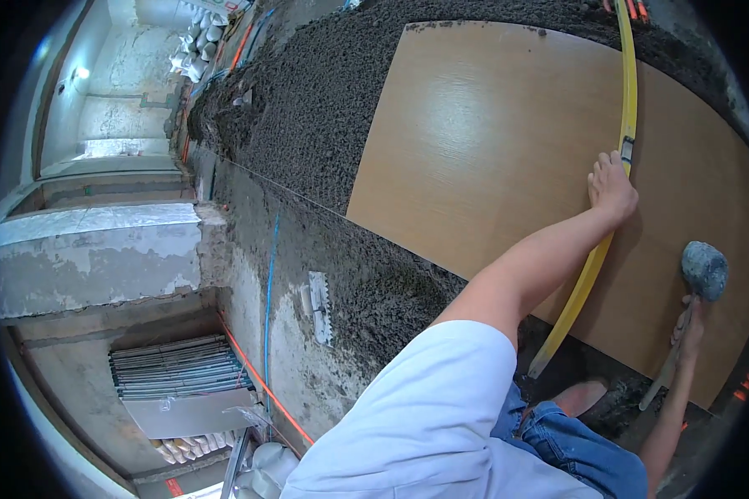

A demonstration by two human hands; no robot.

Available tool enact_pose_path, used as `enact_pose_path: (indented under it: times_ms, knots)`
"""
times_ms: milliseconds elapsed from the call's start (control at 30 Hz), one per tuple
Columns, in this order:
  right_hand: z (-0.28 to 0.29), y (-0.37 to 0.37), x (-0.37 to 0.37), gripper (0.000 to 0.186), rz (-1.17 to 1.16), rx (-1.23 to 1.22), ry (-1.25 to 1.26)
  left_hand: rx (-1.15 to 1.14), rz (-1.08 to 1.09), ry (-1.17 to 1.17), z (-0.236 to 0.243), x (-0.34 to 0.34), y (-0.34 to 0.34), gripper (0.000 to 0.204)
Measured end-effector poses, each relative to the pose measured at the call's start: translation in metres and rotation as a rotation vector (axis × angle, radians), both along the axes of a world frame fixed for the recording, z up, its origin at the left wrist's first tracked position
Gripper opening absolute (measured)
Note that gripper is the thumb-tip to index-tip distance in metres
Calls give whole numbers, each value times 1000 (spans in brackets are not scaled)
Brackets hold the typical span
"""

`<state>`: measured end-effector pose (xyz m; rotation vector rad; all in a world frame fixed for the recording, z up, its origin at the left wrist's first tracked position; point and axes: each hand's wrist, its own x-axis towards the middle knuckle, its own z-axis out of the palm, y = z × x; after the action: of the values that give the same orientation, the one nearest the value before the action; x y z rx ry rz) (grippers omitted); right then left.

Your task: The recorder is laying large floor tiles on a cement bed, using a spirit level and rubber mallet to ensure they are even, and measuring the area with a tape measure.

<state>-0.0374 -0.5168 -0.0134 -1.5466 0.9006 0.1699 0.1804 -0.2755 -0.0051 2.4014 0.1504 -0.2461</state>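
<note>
A large glossy tan tile lies on dark, crumbly mortar. A long yellow spirit level runs across the tile. My left hand grips the level near its vial window, fingers curled at its side. My right hand is closed on the handle of a mallet with a rounded, mortar-stained head, held over the tile's right part. My knee in jeans and a foot are at the tile's near edge.
A notched trowel lies left of the tile beside a thin string line. Blue and orange conduits cross the floor. At the left are a stack of boards or tiles, white sacks and rough plastered walls.
</note>
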Motion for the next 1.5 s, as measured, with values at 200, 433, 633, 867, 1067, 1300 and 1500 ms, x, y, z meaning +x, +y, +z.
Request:
enact_pose_path:
  times_ms: [200,433,633,867,1067,1300,1500]
  knots:
    - [-6,-16,-10,42,-22,22,86,89,-67,85,7,-1,-8,36]
    - [21,8,9,40,-12,15,117,5,-209,-409,-24,44,67,35]
    - [34,16,15,45,-25,-13,124,117,-346,-496,-45,104,62,39]
    - [37,27,26,51,-227,318,151,306,-364,-594,-70,187,7,38]
    - [31,18,20,45,-271,85,225,367,-260,-552,-73,189,-8,43]
    - [54,19,161,47,-251,-97,132,405,-270,-562,-73,186,-6,42]
    - [65,1,232,44,-261,-52,-262,408,-264,-588,-72,189,-6,41]
